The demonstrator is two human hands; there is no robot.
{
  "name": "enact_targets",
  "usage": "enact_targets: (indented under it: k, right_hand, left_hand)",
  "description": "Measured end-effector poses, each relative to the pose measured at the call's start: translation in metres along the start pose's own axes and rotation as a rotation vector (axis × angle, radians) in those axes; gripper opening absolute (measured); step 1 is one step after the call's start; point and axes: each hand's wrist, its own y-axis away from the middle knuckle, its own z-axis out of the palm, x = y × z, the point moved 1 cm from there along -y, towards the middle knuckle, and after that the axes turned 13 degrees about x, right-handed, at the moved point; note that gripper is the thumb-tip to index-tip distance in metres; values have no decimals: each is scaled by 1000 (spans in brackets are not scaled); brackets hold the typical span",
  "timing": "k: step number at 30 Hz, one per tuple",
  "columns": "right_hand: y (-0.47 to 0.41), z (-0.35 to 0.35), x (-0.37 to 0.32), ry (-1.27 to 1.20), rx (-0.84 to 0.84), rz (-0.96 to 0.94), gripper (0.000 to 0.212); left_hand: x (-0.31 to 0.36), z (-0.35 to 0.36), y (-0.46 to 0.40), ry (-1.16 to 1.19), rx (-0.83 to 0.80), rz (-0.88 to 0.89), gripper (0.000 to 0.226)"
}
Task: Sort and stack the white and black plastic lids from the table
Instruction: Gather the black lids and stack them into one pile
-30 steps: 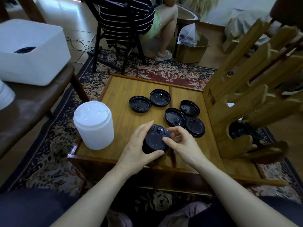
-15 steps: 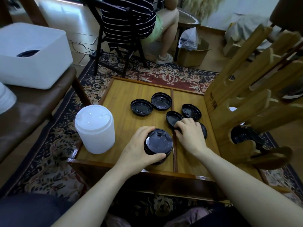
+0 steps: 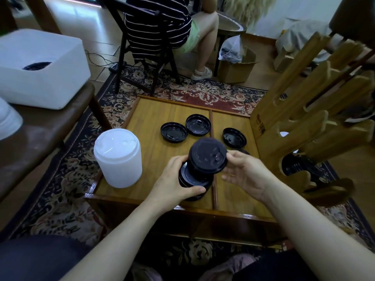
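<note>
My left hand [image 3: 172, 185] grips a stack of black lids [image 3: 192, 179] standing near the front of the low wooden table [image 3: 154, 122]. My right hand [image 3: 243, 171] pinches a single black lid [image 3: 208, 157] by its rim and holds it tilted just above the stack. Three more black lids lie loose on the table: one [image 3: 174, 132], a second [image 3: 198, 125] beside it, and a third [image 3: 234, 137] to the right. Another lid is mostly hidden behind my right hand. A tall stack of white lids [image 3: 117, 157] stands at the table's left.
A wooden slotted rack [image 3: 300, 122] stands at the table's right, with black lids [image 3: 298, 165] inside its lower opening. A white bin [image 3: 38, 67] sits on a brown seat at left. A person sits on a dark chair [image 3: 146, 47] beyond the table.
My right hand reached to the lids right of the stack, picked one up and brought it back above the stack. My left hand kept its grip on the stack.
</note>
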Motion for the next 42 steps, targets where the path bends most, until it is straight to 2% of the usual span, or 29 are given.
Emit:
enact_targets:
  k: [3,6,16,21,25,30,33,40,42]
  right_hand:
    - [1,1,10,7,10,61,25]
    - [0,0,11,-36,19,89,23]
    - [-3,3,18,289,84,-166,31]
    - [-4,11,22,385,119,-263,25]
    - [-4,10,25,422,142,-288,24]
    - [-3,8,25,399,90,-243,29]
    - [-2,10,26,431,79,-278,29]
    - [-4,7,30,483,74,-315,30]
    - [-5,7,31,500,74,-326,30]
  left_hand:
    - [0,1,1,12,32,-13,83]
    - [1,1,2,16,38,-28,95]
    - [5,0,4,20,35,-53,119]
    - [7,-1,4,34,44,-55,120]
    - [6,-1,5,12,34,-27,108]
    - [3,0,5,-9,15,-7,100]
    - [-1,0,6,33,15,-38,95]
    - [1,3,7,51,-17,-16,110]
    - [3,3,8,72,-32,-28,108]
